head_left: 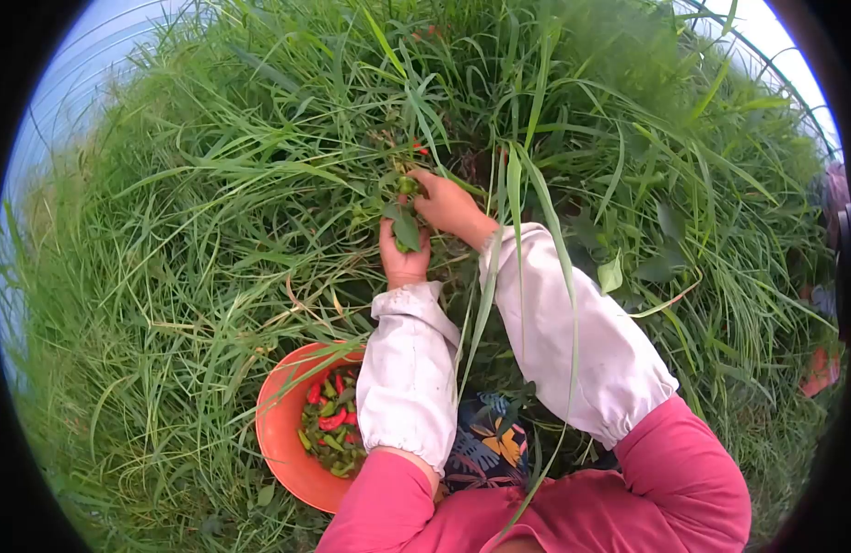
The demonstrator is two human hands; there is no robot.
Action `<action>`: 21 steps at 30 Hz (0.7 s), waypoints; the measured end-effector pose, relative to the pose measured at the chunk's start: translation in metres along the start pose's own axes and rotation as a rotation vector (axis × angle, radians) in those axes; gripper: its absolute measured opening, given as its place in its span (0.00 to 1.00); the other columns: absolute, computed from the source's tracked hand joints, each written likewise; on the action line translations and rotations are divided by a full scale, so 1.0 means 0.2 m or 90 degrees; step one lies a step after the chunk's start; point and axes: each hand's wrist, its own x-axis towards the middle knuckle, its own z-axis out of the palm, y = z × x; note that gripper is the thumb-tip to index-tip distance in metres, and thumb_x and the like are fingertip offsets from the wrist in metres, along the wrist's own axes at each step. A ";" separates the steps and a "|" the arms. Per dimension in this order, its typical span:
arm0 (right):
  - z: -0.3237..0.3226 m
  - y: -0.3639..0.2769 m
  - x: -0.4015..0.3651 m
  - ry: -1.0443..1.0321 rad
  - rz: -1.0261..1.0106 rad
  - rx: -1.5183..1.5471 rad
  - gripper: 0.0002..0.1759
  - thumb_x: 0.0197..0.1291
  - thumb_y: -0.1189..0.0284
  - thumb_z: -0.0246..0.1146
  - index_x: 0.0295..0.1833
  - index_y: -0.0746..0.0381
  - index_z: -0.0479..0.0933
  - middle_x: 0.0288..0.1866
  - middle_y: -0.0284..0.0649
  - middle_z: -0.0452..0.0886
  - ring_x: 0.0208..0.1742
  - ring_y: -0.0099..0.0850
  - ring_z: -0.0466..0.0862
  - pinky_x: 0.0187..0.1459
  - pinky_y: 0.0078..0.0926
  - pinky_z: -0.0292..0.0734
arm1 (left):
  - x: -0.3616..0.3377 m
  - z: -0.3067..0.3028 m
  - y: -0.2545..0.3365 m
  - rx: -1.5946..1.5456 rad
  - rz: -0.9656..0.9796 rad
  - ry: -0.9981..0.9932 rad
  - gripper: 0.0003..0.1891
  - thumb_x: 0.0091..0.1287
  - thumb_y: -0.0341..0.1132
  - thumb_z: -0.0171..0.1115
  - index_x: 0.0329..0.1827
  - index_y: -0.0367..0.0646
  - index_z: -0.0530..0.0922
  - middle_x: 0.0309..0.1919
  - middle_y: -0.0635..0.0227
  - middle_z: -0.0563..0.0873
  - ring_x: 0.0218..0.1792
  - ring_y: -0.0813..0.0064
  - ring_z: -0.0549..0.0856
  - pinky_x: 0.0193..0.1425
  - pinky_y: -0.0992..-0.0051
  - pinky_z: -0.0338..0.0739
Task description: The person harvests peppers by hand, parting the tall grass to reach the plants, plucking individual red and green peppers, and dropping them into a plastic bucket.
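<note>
**Right hand pinching a green pepper on the plant**

The right hand (451, 208) is closing its fingertips narrowly on a small green pepper (408, 185), which is hanging high on a plant deep in the tall grass (213, 184). Just below, the left hand (402, 263) is curling around the leafy stem (407, 230); a broad leaf is covering its fingers, so the hold looks closed but is hard to read for certain. A red pepper (421, 149) is showing just above the pair.

Doing this well probably means bracing the stem firmly with the lower hand while the upper one is snapping at the pepper's stalk, not tugging the branch.

Near the person's left elbow, the orange basin (276, 433) is sitting in the grass, with picked peppers (333, 421) lying toward its right edge. White sleeve covers (407, 369) are shielding both forearms.
</note>
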 end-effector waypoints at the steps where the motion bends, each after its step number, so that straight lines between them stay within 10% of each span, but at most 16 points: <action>1: -0.01 -0.02 -0.01 -0.002 0.001 -0.001 0.26 0.55 0.66 0.63 0.59 0.65 0.76 0.43 0.55 0.85 0.46 0.51 0.85 0.49 0.44 0.78 | -0.05 0.12 -0.02 -0.015 0.048 0.264 0.16 0.74 0.43 0.52 0.56 0.45 0.77 0.34 0.72 0.84 0.18 0.78 0.75 0.12 0.79 0.62; 2: -0.02 -0.03 -0.04 0.012 0.039 -0.039 0.26 0.56 0.64 0.64 0.59 0.65 0.76 0.41 0.54 0.85 0.44 0.49 0.86 0.47 0.44 0.79 | 0.08 -0.27 0.01 -0.001 -0.018 0.027 0.15 0.74 0.43 0.52 0.55 0.45 0.76 0.41 0.69 0.84 0.20 0.78 0.77 0.13 0.80 0.64; 8: -0.11 -0.02 -0.04 0.091 0.125 -0.087 0.23 0.60 0.55 0.62 0.33 0.68 0.81 0.26 0.49 0.83 0.27 0.43 0.82 0.32 0.40 0.75 | 0.06 -0.17 -0.02 0.111 -0.053 0.002 0.09 0.71 0.39 0.59 0.48 0.45 0.77 0.38 0.71 0.83 0.22 0.79 0.75 0.15 0.82 0.62; 12: -0.20 0.02 -0.15 0.042 0.320 0.125 0.22 0.63 0.57 0.57 0.33 0.67 0.81 0.21 0.37 0.77 0.25 0.27 0.78 0.27 0.30 0.71 | 0.04 -0.09 -0.06 0.181 -0.161 0.016 0.10 0.70 0.41 0.64 0.47 0.47 0.77 0.33 0.72 0.84 0.21 0.80 0.75 0.15 0.83 0.60; 21: -0.26 0.04 -0.40 0.045 0.455 0.352 0.24 0.63 0.53 0.61 0.34 0.67 0.79 0.24 0.35 0.75 0.24 0.26 0.74 0.27 0.24 0.68 | 0.01 -0.01 -0.17 0.270 -0.293 -0.006 0.09 0.70 0.43 0.65 0.40 0.48 0.77 0.25 0.69 0.81 0.15 0.80 0.76 0.11 0.86 0.62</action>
